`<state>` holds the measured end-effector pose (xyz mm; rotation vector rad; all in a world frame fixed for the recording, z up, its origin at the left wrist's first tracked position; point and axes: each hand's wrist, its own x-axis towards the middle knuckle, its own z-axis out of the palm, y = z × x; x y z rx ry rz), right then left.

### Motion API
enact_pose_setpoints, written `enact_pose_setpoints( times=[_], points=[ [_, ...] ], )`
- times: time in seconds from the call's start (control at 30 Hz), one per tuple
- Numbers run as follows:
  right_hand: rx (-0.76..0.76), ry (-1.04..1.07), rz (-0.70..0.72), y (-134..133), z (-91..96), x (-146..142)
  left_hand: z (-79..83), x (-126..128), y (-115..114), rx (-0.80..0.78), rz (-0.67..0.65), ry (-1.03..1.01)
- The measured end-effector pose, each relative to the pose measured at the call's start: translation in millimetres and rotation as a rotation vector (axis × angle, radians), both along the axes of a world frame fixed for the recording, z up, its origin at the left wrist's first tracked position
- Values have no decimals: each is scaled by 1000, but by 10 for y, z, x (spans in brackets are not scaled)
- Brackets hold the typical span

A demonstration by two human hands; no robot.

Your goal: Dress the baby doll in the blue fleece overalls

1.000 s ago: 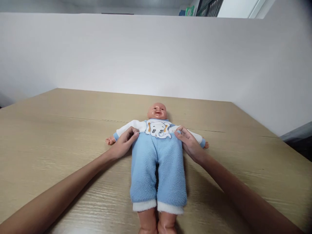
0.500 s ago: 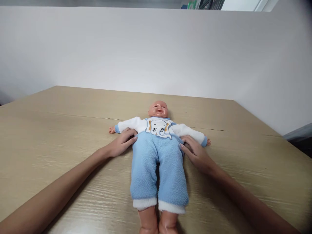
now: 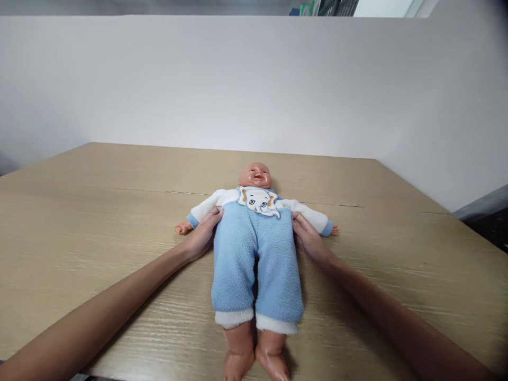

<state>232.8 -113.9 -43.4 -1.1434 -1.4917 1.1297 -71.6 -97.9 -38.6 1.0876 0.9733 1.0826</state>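
A baby doll [image 3: 256, 177] lies on its back on the wooden table [image 3: 99, 222], head away from me. It wears a white top with an elephant picture and fluffy blue trousers [image 3: 254, 259] with white cuffs. My left hand [image 3: 204, 233] grips the trousers' waist on the doll's left side as I see it, fingers curled against the fabric. On the other side my right hand [image 3: 307, 238] does the same at the waist. The doll's bare feet point toward me at the bottom edge.
A plain white partition wall [image 3: 254, 84] stands right behind the table. The table's right edge drops off to a dark floor [image 3: 486, 214]. A seam runs across the tabletop behind the doll's shoulders.
Both hands have slid along the trousers' waist and now press in at the doll's sides. The waistband sits higher on the chest, covering part of the elephant. More of the doll's feet shows.
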Motion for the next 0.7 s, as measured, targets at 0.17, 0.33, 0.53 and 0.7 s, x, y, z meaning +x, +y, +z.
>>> enact_pose_setpoints(
  times=[0.17, 0.33, 0.53, 0.7],
  points=[
    [65, -208, 58, -48, 106, 184, 128, -142, -20, 209, -83, 356],
    [354, -609, 30, -117, 177, 391, 239, -370, -3, 516, -215, 784],
    [432, -691, 96, -183, -48, 351, 159, -448, 88, 717, -312, 941],
    [385, -603, 58, -222, -30, 214, 154, -403, 79, 702, -244, 913]
  ],
)
